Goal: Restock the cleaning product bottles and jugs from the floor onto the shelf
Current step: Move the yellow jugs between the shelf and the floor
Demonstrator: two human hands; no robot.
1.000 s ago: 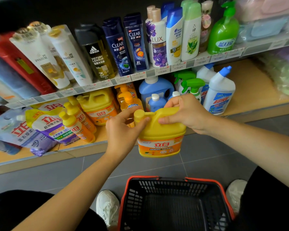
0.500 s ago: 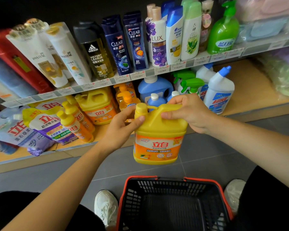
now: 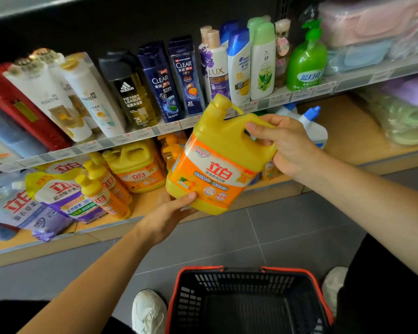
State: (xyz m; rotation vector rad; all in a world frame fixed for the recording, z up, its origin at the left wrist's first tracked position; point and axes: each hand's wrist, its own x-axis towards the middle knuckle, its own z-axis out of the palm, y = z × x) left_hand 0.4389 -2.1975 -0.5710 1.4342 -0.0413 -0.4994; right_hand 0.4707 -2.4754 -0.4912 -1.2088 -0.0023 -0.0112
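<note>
A yellow jug [image 3: 221, 155] with an orange-and-white label and a yellow cap is held in the air in front of the lower shelf [image 3: 343, 131], tilted with its cap leaning up and left. A matching yellow jug [image 3: 136, 165] stands upright on that shelf, just beside 3 small yellow-capped orange bottles [image 3: 104, 189] lying tilted.

Bright, even light is falling on the shelf bottles, the dark back wall [image 3: 82, 32] is staying in shadow, and the edges are bending and blurring from wide-angle distortion.
</note>
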